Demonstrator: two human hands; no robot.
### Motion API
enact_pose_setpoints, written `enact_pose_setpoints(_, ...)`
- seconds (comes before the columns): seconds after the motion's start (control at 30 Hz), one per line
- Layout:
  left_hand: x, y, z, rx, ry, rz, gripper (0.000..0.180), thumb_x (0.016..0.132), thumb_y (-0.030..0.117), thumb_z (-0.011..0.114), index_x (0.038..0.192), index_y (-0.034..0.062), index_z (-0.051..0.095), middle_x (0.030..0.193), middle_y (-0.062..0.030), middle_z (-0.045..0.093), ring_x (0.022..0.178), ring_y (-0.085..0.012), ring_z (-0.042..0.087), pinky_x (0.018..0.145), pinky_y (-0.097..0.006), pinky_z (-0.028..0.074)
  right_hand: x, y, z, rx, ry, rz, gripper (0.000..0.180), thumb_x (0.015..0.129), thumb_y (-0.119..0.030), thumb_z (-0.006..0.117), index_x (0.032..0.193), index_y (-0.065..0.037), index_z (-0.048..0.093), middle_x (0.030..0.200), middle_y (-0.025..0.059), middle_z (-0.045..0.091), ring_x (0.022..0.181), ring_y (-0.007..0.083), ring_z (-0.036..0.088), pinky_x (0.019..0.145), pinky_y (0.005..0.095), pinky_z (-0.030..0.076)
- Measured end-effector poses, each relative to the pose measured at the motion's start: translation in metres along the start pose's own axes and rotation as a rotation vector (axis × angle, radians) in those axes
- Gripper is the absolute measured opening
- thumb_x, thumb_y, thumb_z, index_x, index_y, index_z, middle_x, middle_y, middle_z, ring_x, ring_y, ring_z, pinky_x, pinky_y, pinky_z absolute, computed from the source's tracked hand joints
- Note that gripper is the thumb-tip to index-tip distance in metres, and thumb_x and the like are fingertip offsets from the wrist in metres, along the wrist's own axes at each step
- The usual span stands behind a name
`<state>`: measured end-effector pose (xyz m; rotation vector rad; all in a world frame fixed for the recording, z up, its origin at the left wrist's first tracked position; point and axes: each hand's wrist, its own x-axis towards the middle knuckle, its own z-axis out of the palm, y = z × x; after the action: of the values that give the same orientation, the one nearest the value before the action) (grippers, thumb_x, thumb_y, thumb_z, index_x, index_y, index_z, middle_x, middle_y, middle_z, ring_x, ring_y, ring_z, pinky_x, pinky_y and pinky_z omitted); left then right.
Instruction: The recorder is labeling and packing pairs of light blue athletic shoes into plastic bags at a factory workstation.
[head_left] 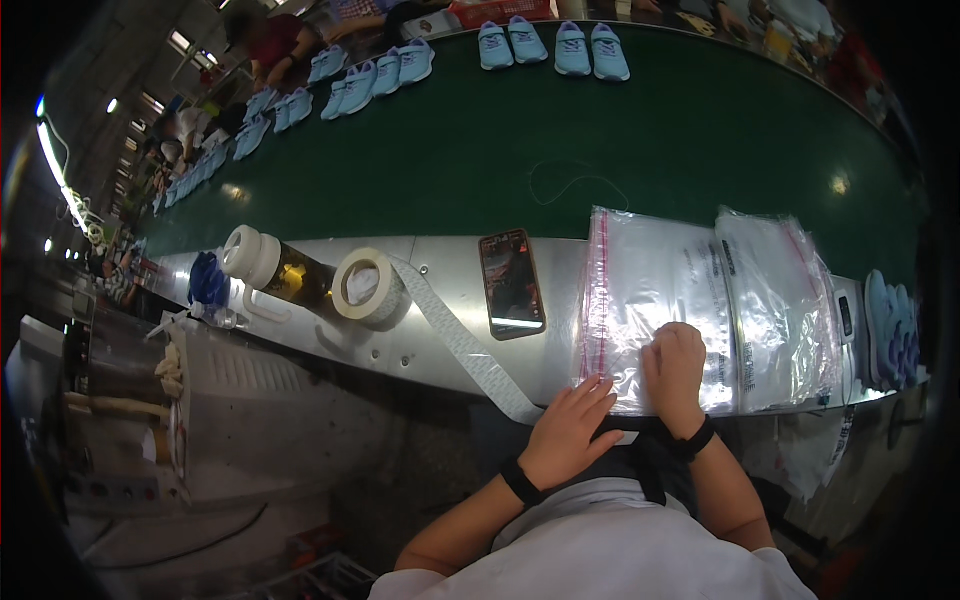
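My left hand (pixel 568 436) lies at the front edge of a stack of clear plastic bags (pixel 655 265), its fingers stretched out over the pink-striped border. Beside it hangs the loose end of a white label strip (pixel 470 355), which runs from a label roll (pixel 366 286) lying further left. On the same bags, to the right, rests my right hand (pixel 677 375) with its fingers curled in; what they pinch, if anything, is hidden. A second stack of plastic bags (pixel 780 310) lies right of the first. Both wrists wear black bands.
A smartphone (pixel 512 283) lies on the metal ledge (pixel 415 350). Left of it is a white-capped bottle (pixel 290 272). Light-blue shoes (pixel 590 52) stand along the far side of the green conveyor belt (pixel 450 150). Insoles (pixel 890 330) stand at the right. Other people work beyond the belt.
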<state>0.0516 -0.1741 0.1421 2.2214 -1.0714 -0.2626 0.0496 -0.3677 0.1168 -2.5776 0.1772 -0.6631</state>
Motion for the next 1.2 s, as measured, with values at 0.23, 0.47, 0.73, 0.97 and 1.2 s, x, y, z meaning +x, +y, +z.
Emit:
enact_pose_setpoints(0.23,0.034,-0.004,-0.032,-0.254,-0.158,-0.230,0.039,0.086,0.024,0.059,0.112,-0.0037,0.055,0.107,-0.0143,0.061,0.100,-0.0275,0.059,0.086,-0.037,0.044,-0.002,0.004,-0.012,0.351,0.013,0.172,0.011,0.076,0.000,0.061,0.079,-0.002,0.051,0.076,0.0097,0.052,0.066,0.0251,0.052,0.061,0.0325,0.042)
enact_pose_setpoints(0.47,0.109,-0.017,0.013,-1.264,-0.029,-0.239,0.030,0.095,0.025,0.046,0.105,-0.0011,0.057,0.080,-0.0093,0.062,0.085,-0.0206,0.060,0.073,-0.033,0.049,-0.006,0.004,-0.025,0.662,-0.098,0.441,0.008,0.082,-0.002,0.058,0.079,0.000,0.051,0.071,0.0032,0.054,0.061,0.0092,0.050,0.056,0.0241,0.042)
enact_pose_setpoints(0.73,0.130,-0.025,0.031,-1.676,-0.119,-0.633,0.026,0.094,0.023,0.043,0.107,0.0020,0.051,0.088,-0.0106,0.059,0.077,-0.0198,0.060,0.073,-0.036,0.053,-0.010,0.023,-0.046,0.819,0.059,0.314,0.007,0.084,-0.001,0.054,0.078,-0.001,0.050,0.080,0.0041,0.055,0.068,0.0080,0.048,0.061,0.0221,0.040)
enact_pose_setpoints(0.97,0.141,-0.022,0.043,-1.384,-0.277,-0.532,0.032,0.093,0.026,0.046,0.116,0.0034,0.049,0.091,-0.0094,0.057,0.075,-0.0163,0.060,0.068,-0.033,0.054,0.001,0.017,-0.055,0.750,-0.166,0.140,0.015,0.079,0.000,0.058,0.092,-0.001,0.052,0.100,0.0119,0.053,0.085,0.0191,0.053,0.076,0.0276,0.043)
enact_pose_setpoints(1.2,0.093,-0.014,-0.004,-1.606,-0.420,-0.645,0.047,0.096,0.041,0.039,0.127,0.0059,0.041,0.116,-0.0125,0.053,0.096,-0.0235,0.060,0.073,-0.033,0.053,-0.005,-0.017,-0.069,0.160,-0.283,-0.250,0.058,0.065,-0.011,0.073,0.117,-0.006,0.048,0.112,0.0139,0.052,0.100,0.0295,0.052,0.084,0.0346,0.043)
